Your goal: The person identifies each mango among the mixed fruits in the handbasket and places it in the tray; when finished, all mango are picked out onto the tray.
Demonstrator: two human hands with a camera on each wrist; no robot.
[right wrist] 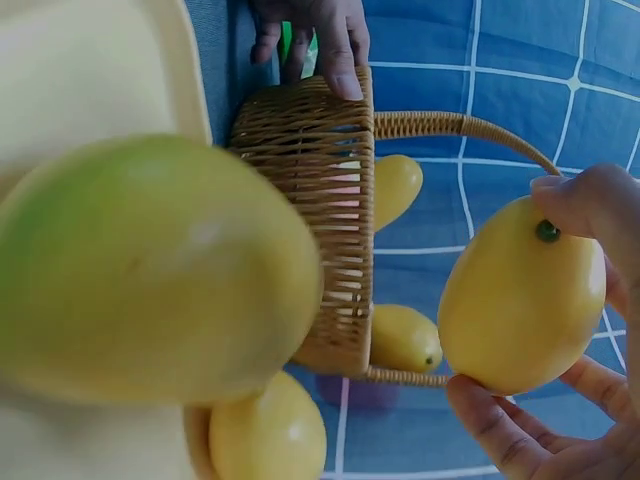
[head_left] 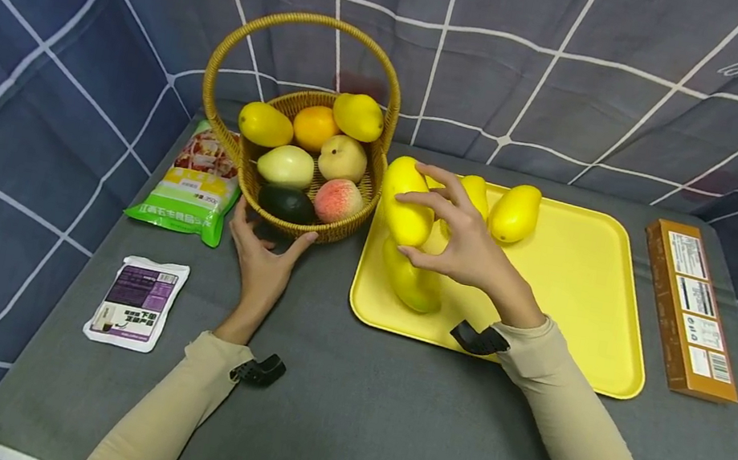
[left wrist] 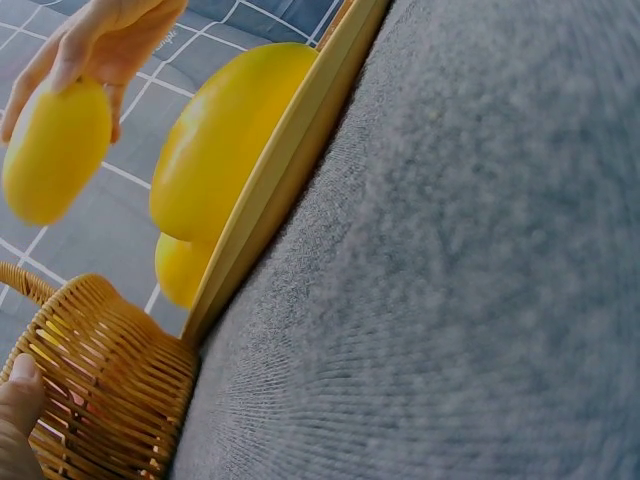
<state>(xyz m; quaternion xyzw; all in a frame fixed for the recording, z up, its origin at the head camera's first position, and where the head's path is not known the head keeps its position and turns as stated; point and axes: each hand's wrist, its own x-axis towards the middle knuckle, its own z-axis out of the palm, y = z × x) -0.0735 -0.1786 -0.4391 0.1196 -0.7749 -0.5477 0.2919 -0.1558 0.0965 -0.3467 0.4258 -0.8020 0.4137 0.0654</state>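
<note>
I have the right hand (head_left: 464,242) gripping a yellow mango (head_left: 405,221) over the left edge of the tray (head_left: 570,296), bare room rightward, the left hand (head_left: 262,268) spread wide against the basket (left wrist: 120,370).

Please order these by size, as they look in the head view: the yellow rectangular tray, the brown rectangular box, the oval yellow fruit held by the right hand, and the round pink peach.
1. Yellow tray
2. Brown box
3. Yellow fruit, partly covered by the right hand
4. Pink peach
</note>
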